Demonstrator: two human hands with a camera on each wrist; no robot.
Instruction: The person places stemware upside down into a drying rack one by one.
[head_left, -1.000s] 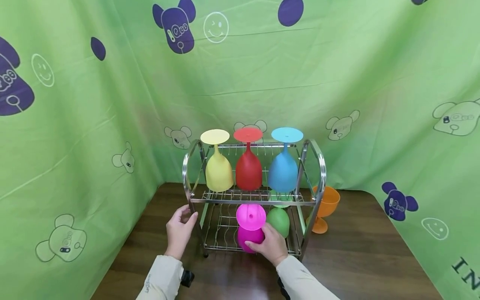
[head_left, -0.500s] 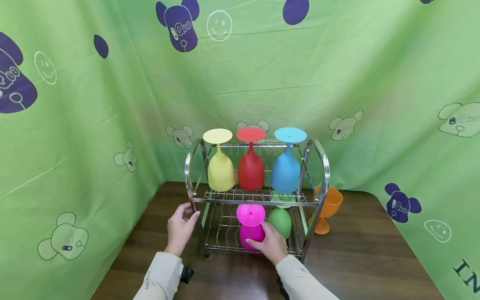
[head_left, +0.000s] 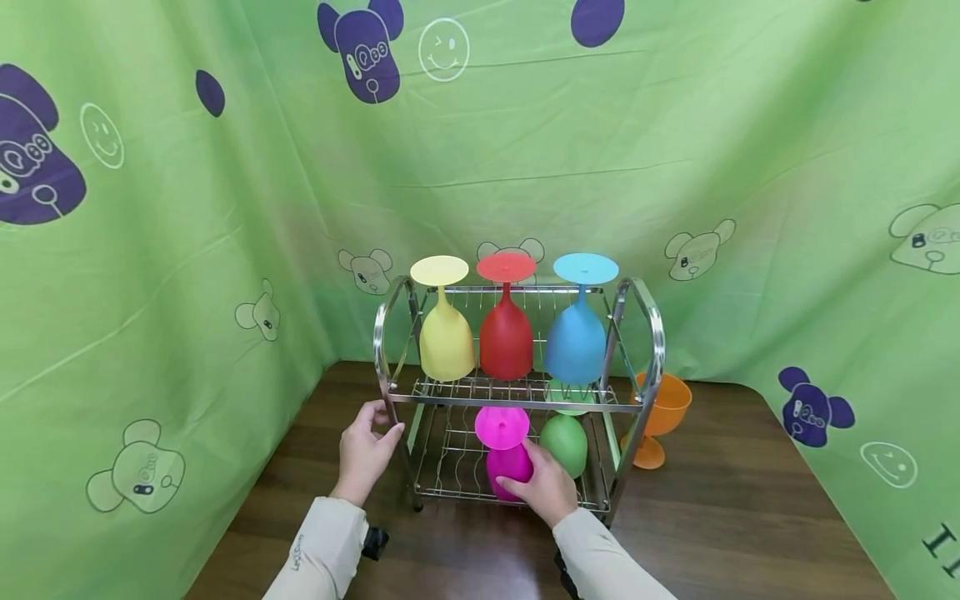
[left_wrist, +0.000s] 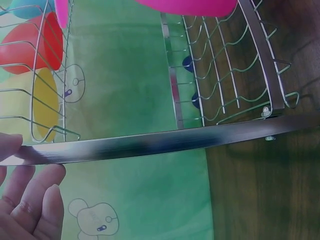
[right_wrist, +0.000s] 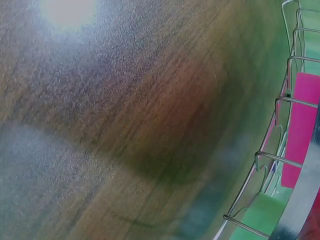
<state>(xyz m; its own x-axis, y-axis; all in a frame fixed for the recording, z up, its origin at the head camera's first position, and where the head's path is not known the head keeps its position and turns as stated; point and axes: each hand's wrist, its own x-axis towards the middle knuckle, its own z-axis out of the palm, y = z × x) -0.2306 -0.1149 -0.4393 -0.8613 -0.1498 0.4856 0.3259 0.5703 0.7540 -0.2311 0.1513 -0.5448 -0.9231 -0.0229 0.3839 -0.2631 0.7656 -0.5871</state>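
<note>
A two-tier metal rack (head_left: 450, 401) stands on the table. My left hand (head_left: 365, 450) pinches its left front post, with thumb and fingers around the bar in the left wrist view. On the lower tier, my right hand (head_left: 546, 483) grips a magenta goblet (head_left: 508, 468) by the bowl from the right. It is upside down, its round foot just below the upper tier's front rail. Right of it a green goblet (head_left: 564, 446) stands inverted, partly behind the rail. In the right wrist view part of the magenta goblet (right_wrist: 300, 132) shows behind the wires; the hand is out of frame.
Upside down on the upper tier stand a yellow goblet (head_left: 447, 346), a red goblet (head_left: 506, 342) and a blue goblet (head_left: 576, 346). An orange goblet (head_left: 670, 404) stands upright on the wooden table (head_left: 720, 500), right of the rack. Green printed cloth (head_left: 600, 167) surrounds the table.
The magenta goblet has shifted slightly back and left relative to the rack, with my right hand still on it. My left hand keeps its grip on the post. The head view has drifted slightly.
</note>
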